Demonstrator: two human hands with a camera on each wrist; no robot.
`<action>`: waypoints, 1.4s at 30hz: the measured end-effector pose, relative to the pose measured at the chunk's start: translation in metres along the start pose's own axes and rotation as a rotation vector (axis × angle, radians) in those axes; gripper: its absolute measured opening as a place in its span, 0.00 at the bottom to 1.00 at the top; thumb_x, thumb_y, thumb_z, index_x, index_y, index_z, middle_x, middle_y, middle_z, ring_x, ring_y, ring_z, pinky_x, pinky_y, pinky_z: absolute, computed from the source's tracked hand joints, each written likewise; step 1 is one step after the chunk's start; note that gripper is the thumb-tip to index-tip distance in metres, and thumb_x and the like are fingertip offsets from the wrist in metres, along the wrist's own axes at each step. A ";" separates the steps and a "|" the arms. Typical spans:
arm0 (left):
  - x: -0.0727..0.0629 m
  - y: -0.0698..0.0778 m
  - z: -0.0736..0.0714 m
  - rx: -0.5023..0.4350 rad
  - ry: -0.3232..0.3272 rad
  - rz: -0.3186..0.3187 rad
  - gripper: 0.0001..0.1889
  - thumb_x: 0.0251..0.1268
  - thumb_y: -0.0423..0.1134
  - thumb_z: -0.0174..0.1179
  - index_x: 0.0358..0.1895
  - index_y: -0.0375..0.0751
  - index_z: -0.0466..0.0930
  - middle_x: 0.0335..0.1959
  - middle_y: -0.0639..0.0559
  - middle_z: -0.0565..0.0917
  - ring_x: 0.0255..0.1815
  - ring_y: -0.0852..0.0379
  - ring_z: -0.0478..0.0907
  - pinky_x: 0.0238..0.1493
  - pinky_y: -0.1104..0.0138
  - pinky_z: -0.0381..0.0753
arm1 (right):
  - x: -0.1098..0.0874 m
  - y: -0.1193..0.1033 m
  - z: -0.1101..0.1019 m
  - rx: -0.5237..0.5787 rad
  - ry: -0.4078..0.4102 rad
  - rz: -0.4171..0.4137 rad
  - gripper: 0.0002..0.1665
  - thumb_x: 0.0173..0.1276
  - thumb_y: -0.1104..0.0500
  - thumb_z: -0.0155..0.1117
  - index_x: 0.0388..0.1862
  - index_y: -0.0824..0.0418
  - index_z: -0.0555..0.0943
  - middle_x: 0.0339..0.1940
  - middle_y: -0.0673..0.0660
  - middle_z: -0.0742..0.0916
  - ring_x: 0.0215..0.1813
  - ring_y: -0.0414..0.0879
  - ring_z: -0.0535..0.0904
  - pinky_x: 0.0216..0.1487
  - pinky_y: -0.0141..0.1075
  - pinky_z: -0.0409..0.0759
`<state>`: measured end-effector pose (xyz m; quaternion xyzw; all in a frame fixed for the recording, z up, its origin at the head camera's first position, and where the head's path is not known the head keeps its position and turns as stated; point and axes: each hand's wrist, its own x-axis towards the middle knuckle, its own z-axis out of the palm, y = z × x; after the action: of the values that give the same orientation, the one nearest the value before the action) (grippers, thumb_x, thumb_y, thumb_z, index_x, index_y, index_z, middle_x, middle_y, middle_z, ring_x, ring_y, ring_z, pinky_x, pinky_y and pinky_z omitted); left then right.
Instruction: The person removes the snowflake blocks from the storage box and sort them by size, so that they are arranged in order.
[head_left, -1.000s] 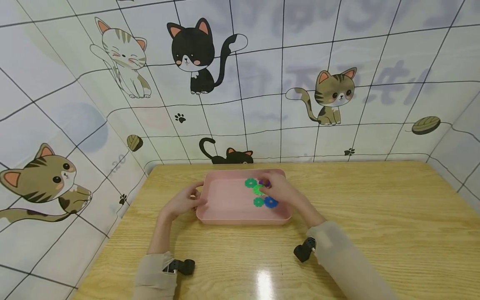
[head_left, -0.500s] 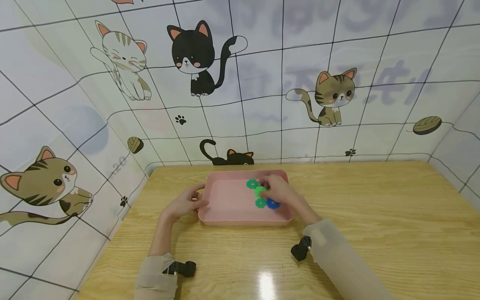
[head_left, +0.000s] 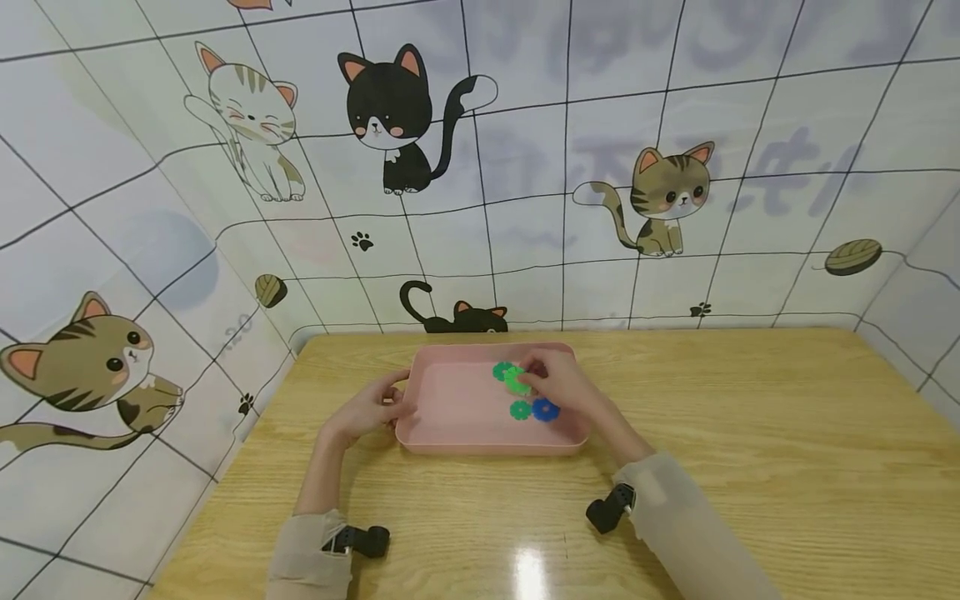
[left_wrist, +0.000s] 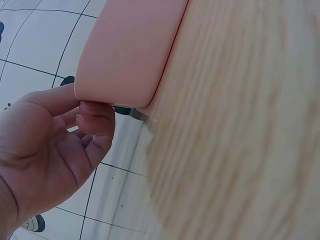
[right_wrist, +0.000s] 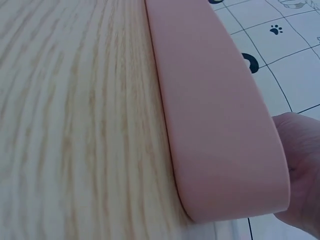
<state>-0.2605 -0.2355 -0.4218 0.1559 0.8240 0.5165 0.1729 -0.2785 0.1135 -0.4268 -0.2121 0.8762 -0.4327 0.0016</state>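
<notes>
A shallow pink tray point(head_left: 457, 396) lies on the wooden table. My left hand point(head_left: 371, 408) holds it at its left end; in the left wrist view, curled fingers point(left_wrist: 97, 125) touch the tray's outer wall. Over the tray's right half, my right hand point(head_left: 558, 382) pinches a bright green flower-shaped plastic disc point(head_left: 515, 380), tilted in the fingertips. Close behind that disc is a darker green disc point(head_left: 501, 371). Nearer the front lie another green disc point(head_left: 521, 410) and a blue disc point(head_left: 545, 409). In the right wrist view the tray wall point(right_wrist: 215, 110) hides most of the hand.
The wooden table point(head_left: 750, 433) extends around the tray on all sides. Behind it and at the left stand walls point(head_left: 525, 167) with a grid and cartoon cats. A black wrist camera point(head_left: 367, 540) sits on the left sleeve, another camera point(head_left: 609, 510) on the right.
The bright green disc has tilted up in my right fingertips and shifted slightly left. A purple piece seen earlier by those fingers is now hidden. My left hand stays at the tray's end.
</notes>
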 end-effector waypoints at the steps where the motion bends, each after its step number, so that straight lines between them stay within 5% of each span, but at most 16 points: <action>1: -0.001 0.000 0.000 0.000 -0.001 0.001 0.37 0.72 0.30 0.59 0.78 0.28 0.51 0.35 0.45 0.72 0.29 0.55 0.71 0.31 0.66 0.72 | -0.001 -0.001 -0.001 0.035 0.007 0.008 0.03 0.72 0.64 0.67 0.39 0.65 0.82 0.30 0.56 0.84 0.27 0.46 0.80 0.29 0.33 0.79; 11: -0.002 -0.001 -0.001 0.000 0.002 -0.014 0.37 0.73 0.30 0.59 0.79 0.29 0.51 0.37 0.44 0.72 0.30 0.54 0.72 0.32 0.66 0.74 | -0.017 0.003 -0.024 0.160 0.138 0.105 0.11 0.74 0.61 0.65 0.48 0.68 0.80 0.35 0.65 0.86 0.31 0.51 0.83 0.37 0.46 0.85; 24: 0.001 -0.004 -0.001 -0.009 -0.019 -0.009 0.36 0.74 0.30 0.58 0.79 0.30 0.50 0.37 0.44 0.73 0.30 0.54 0.73 0.32 0.65 0.75 | -0.038 0.029 -0.061 0.188 0.284 0.142 0.17 0.76 0.59 0.63 0.51 0.73 0.77 0.38 0.69 0.86 0.32 0.53 0.85 0.37 0.43 0.86; 32: 0.002 -0.005 -0.002 -0.002 -0.016 -0.011 0.36 0.74 0.31 0.58 0.79 0.32 0.51 0.36 0.46 0.72 0.30 0.54 0.74 0.33 0.66 0.76 | -0.052 0.040 -0.078 0.139 0.288 0.207 0.17 0.75 0.56 0.64 0.46 0.72 0.78 0.35 0.68 0.86 0.32 0.53 0.84 0.36 0.41 0.86; 42: 0.000 -0.006 -0.001 -0.008 -0.018 -0.022 0.36 0.73 0.32 0.59 0.79 0.32 0.53 0.35 0.45 0.73 0.31 0.53 0.74 0.34 0.65 0.76 | -0.061 0.058 -0.080 0.155 0.219 0.256 0.12 0.73 0.65 0.65 0.44 0.77 0.77 0.29 0.64 0.85 0.27 0.47 0.82 0.31 0.37 0.85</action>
<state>-0.2615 -0.2384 -0.4268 0.1508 0.8220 0.5164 0.1867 -0.2590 0.2280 -0.4319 -0.0498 0.8550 -0.5158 -0.0224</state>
